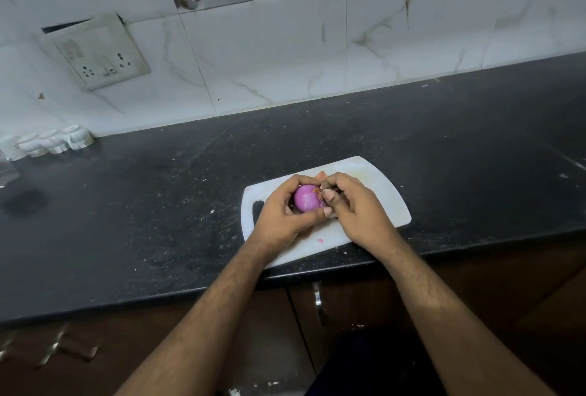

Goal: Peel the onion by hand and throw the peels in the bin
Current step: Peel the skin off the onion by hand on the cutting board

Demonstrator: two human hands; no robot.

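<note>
Fingers (302,180) of the left hand (280,213) curl round the small, round purple onion (307,201), cupping it just above the white plastic chopping board (385,192) near the front edge of the dark stone bench (158,205). The right hand (355,205) pinches at a dry orange-brown scrap of peel (319,194) on the onion's right end, thumb and forefinger closed on it. Most of the visible surface is already glossy purple, so peeling looks well advanced; what remains seems to be the papery bit at that end. A loose scrap of peel (322,175) lies on the board just beyond the hands. No bin is in view, so discarding looks undone. The onion's long axis runs roughly left to right, its tufted end pointing right.
</note>
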